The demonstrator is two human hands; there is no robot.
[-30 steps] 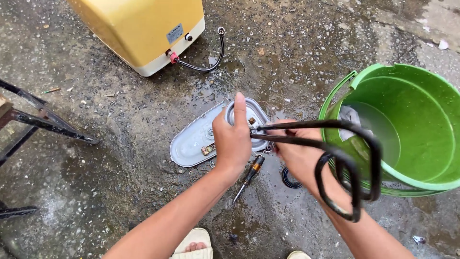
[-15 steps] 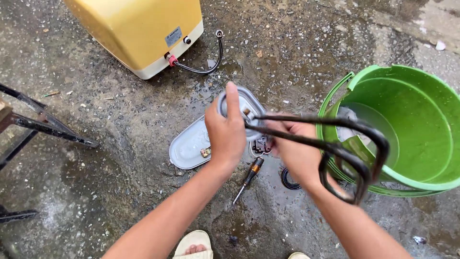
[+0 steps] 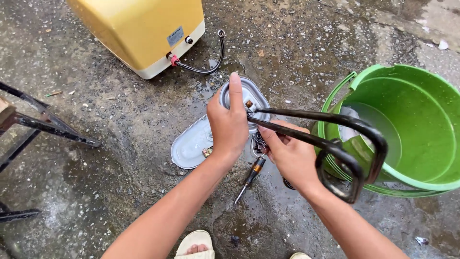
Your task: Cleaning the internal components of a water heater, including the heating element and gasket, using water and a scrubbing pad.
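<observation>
Both hands (image 3: 258,132) hide the flange (image 3: 244,98) joint.

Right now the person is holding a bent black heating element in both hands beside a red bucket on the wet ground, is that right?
Not quite: the bucket is green, not red, as the head view shows. The rest holds: the left hand and right hand hold the bent black heating element beside it on the wet ground.
</observation>
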